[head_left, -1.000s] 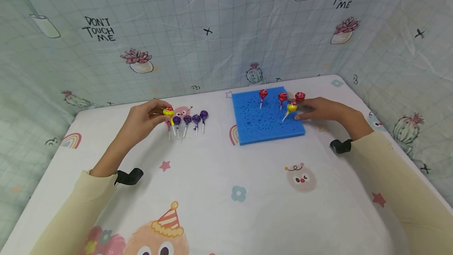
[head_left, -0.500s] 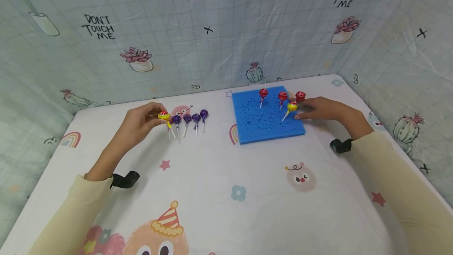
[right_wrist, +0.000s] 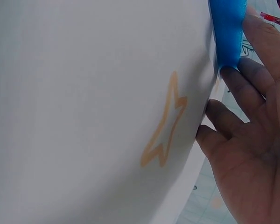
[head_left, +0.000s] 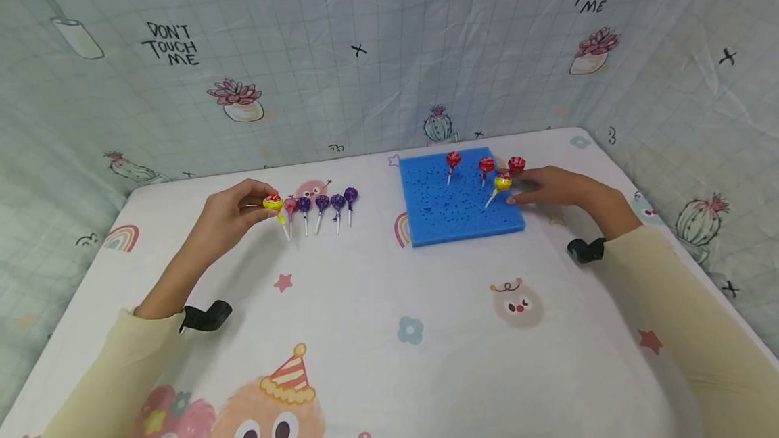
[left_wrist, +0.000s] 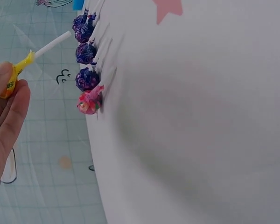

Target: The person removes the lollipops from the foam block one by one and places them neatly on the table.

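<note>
Left hand (head_left: 234, 211) pinching a yellow lollipop (head_left: 273, 203) just above the counter (head_left: 377, 330), at the left end of a lying row: pink lollipop (head_left: 290, 206), then four purple lollipops (head_left: 328, 203). Farther right, blue foam (head_left: 456, 205) holding three red lollipops (head_left: 485, 165) and a tilted second yellow one (head_left: 502, 184). Right hand (head_left: 556, 188) flat, fingers relaxed, touching the foam's right edge.

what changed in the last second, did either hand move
The left hand, pinching the yellow lollipop, drew it left and slightly toward the person, uncovering the pink lollipop lying beside the purple lollipops. The right hand stayed at the blue foam block, by the yellow lollipop stuck there.
</note>
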`<state>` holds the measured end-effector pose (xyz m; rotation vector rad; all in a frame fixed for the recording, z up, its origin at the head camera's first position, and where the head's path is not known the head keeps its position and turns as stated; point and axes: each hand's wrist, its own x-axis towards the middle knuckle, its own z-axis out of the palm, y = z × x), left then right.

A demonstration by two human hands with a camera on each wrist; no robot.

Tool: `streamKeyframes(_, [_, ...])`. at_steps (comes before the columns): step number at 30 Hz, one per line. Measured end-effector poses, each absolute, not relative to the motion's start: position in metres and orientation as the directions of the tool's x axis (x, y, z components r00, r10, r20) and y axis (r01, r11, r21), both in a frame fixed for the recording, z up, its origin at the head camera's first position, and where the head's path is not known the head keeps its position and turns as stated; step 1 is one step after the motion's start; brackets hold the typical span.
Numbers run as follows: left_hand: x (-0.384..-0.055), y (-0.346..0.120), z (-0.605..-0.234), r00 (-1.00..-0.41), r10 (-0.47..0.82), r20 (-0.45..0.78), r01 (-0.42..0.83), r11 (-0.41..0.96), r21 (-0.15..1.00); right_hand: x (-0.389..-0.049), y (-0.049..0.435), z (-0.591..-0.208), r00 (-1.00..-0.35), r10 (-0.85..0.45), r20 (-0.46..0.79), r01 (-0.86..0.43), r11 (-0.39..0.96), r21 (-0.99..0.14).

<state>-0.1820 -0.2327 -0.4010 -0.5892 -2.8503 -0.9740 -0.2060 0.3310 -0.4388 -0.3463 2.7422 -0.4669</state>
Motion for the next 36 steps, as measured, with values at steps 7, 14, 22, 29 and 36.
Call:
streamKeyframes(7, [-0.177,-0.242,-0.406,-0.929,0.332,0.163,0.362,0.727,0.583,-0.205,0.330,-0.438,-0.915,-0.284,-0.288,-0.176,0.920,-0.349])
streamKeyframes(14, [-0.173,-0.249,-0.410,-0.927,0.348,0.139,0.358,0.711,0.605,-0.205,0.330,-0.438,-0.913,-0.291,-0.286,-0.184,0.919,-0.349])
streamKeyframes(22, [-0.172,-0.252,-0.414,-0.931,0.356,0.078,0.323,0.707,0.629,-0.206,0.330,-0.438,-0.911,-0.294,-0.289,-0.183,0.916,-0.356])
streamKeyframes(29, [-0.172,-0.249,-0.422,-0.934,0.358,0.005,0.276,0.710,0.648,-0.206,0.331,-0.439,-0.911,-0.291,-0.290,-0.178,0.916,-0.360])
streamKeyframes(36, [-0.169,-0.248,-0.431,-0.929,0.368,-0.034,0.238,0.667,0.706,-0.206,0.332,-0.439,-0.911,-0.292,-0.290,-0.178,0.915,-0.362])
